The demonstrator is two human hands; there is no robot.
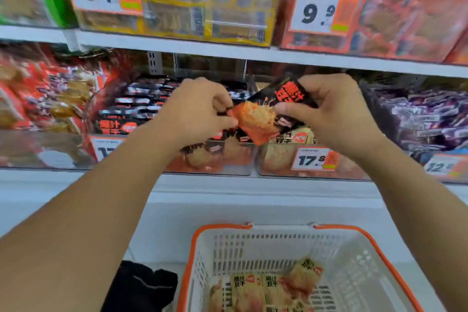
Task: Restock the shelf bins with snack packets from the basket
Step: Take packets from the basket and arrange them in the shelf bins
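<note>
Both hands hold one black-and-orange snack packet [263, 114] in front of the middle shelf. My left hand [200, 109] pinches its lower left corner; my right hand [329, 109] grips its upper right end. Behind the packet, a clear bin [238, 159] holds matching black packets, and beside it another clear bin [276, 164] holds yellow ones. Below stands the white basket with an orange rim [379, 243], with several yellow snack packets [268, 289] lying in its bottom.
The upper shelf [228, 49] carries bins of yellow and red packets with 9.9 price tags [316, 10]. Red packets [38, 99] fill the left bin and purple packets [425, 119] the right. A black cloth item [141, 286] lies left of the basket on the white ledge.
</note>
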